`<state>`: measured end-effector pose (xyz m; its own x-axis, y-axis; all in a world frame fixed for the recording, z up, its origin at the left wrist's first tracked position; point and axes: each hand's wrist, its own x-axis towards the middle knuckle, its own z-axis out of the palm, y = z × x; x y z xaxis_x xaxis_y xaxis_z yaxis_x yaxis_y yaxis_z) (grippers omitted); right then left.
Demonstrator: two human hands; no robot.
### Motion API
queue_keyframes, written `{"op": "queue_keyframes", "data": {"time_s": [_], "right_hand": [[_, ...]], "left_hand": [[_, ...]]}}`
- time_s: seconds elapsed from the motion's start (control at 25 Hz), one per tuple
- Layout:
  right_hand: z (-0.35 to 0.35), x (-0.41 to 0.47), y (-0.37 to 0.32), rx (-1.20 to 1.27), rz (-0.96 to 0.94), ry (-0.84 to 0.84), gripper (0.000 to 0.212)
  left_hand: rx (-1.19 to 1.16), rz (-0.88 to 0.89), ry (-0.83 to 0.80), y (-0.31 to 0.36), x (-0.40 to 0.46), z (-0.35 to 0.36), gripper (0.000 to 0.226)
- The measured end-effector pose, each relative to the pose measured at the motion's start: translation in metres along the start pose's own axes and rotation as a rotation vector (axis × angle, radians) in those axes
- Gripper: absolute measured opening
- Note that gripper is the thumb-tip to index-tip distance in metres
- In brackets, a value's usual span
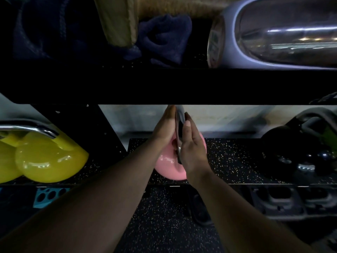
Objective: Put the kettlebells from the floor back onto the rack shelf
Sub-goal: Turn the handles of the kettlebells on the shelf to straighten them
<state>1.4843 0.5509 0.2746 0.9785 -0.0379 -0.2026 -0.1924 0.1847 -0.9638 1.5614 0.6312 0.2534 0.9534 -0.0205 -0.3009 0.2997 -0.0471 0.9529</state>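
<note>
A pink kettlebell (168, 166) with a steel handle sits on the speckled rack shelf (233, 161), near its front edge. My left hand (164, 128) presses flat against the left side of the handle. My right hand (191, 143) lies against the right side of the handle, fingers extended. The handle stands between both palms, its top hidden under the upper shelf beam. Two yellow kettlebells (49, 157) rest on the same shelf at the left. A black kettlebell (291, 152) stands at the right.
A thick black shelf beam (164, 84) crosses just above my hands. On the upper shelf lie a pale blue kettlebell (264, 33) and a dark blue cloth (164, 39). Below the shelf are speckled floor (164, 216), a teal block (49, 195) and dark weights (282, 201).
</note>
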Motion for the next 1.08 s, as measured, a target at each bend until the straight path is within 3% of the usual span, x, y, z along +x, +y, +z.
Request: {"op": "queue_keyframes", "data": {"time_s": [0.24, 0.56, 0.8, 1.0, 1.08], "right_hand": [[0.004, -0.001, 0.011, 0.054, -0.03, 0.056, 0.043], [-0.007, 0.001, 0.007, 0.056, -0.027, -0.002, 0.044], [-0.013, -0.004, -0.004, 0.023, 0.017, -0.01, 0.043], [-0.012, -0.006, -0.005, -0.088, 0.005, 0.032, 0.044], [-0.01, -0.008, -0.004, -0.116, -0.024, 0.033, 0.045]], "left_hand": [[0.069, 0.029, -0.048, -0.002, -0.001, 0.001, 0.036], [-0.012, 0.063, -0.007, -0.016, 0.003, 0.01, 0.056], [0.054, 0.052, 0.014, -0.02, -0.002, 0.011, 0.07], [0.002, 0.064, -0.027, -0.017, 0.001, 0.009, 0.058], [0.035, 0.054, -0.036, -0.018, 0.001, 0.009, 0.066]]}}
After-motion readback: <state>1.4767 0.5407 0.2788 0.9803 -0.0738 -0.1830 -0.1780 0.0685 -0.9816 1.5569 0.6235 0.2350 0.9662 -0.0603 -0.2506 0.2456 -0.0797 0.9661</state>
